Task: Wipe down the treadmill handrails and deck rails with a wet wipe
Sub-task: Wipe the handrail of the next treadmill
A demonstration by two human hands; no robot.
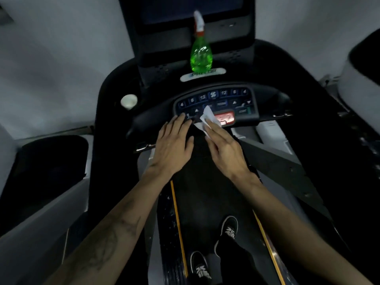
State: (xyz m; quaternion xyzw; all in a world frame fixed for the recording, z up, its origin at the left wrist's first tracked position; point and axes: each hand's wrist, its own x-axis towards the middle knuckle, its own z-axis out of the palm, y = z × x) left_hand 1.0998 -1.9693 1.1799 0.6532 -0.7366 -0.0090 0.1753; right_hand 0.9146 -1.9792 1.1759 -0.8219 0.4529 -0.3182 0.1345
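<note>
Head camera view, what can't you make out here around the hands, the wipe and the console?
- Wet wipe: its lower part is covered by the right hand, so the grip is unclear.
- Keypad labels: blurred, mostly unreadable.
- Screen: dark, cut off by the top edge.
- Left hand: palm hidden, contact with the console unclear.

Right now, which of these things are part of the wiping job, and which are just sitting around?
Part of the job:
- wet wipe, held under the right hand
- left hand, flat and open beside it
- front handrail

Just sitting around:
- green spray bottle standing on the console
- white cup in the left holder
</note>
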